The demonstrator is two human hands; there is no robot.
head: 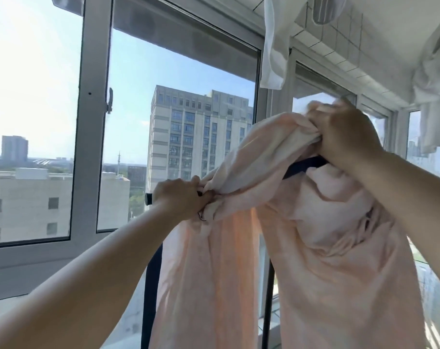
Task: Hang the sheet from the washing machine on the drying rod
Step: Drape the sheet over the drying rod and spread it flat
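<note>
Pink sheet (314, 248): I see it draped over the dark drying rod (304, 166). My left hand (181, 197) grips a bunched edge at the rod's end; right hand (344, 134), fingers curled, clutches a raised fold.

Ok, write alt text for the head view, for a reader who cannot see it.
A person's left hand and right hand grip a pale pink sheet bunched over a dark drying rod before a high-rise window; white laundry hangs overhead.

Head-worn wide-angle view, tilted upward, close behind raised hands (264, 170), facing window (183, 109) and outside building (198, 132).
</note>
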